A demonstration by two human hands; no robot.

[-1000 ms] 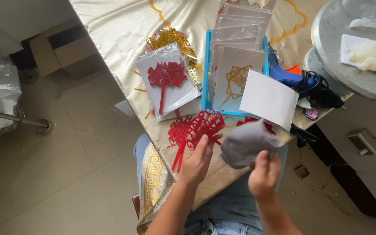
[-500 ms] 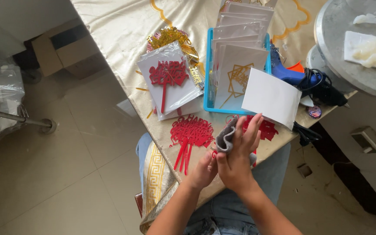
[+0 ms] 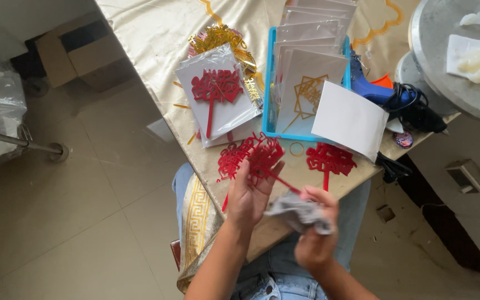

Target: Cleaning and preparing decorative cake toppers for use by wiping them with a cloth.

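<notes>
View from above of a tabletop (image 3: pixel 156 50) draped in a pale gold cloth with a patterned border hanging at its near edge. Upper centre: a stack of clear rectangular packets (image 3: pixel 218 100), each backed by white card, the top one enclosing a red cut-out topper on a stick; a heap of gold glitter cut-outs (image 3: pixel 218 38) lies just behind it, partly covered. To its right stands a blue tray (image 3: pixel 269 105) filled with overlapping white-backed packets (image 3: pixel 312 55), the nearest showing a thin gold geometric cut-out. A blank white card (image 3: pixel 350 119) lies tilted over the tray's right corner. Right of the tray, a blue glue gun (image 3: pixel 374 91) rests against a black cable bundle (image 3: pixel 415 108); beyond it a round grey stand (image 3: pixel 451 66) carries a white sheet with a pale lump on it. A loose red topper (image 3: pixel 329 160) lies flat on the cloth just below the white card, and a small gold ring (image 3: pixel 296 148) lies beside it. Off the tabletop, a cardboard box (image 3: pixel 79 53) sits on the tiled floor at upper left. Near the front edge, the left hand (image 3: pixel 249 194) is closed on a red cut-out topper (image 3: pixel 254 158), fingers along its lower part, the ornament raised over the cloth and its thin stick running rightward. The right hand (image 3: pixel 315 239), just beside and below the left, is clenched around a crumpled grey cloth (image 3: pixel 298 211) that meets the stick's end.
</notes>
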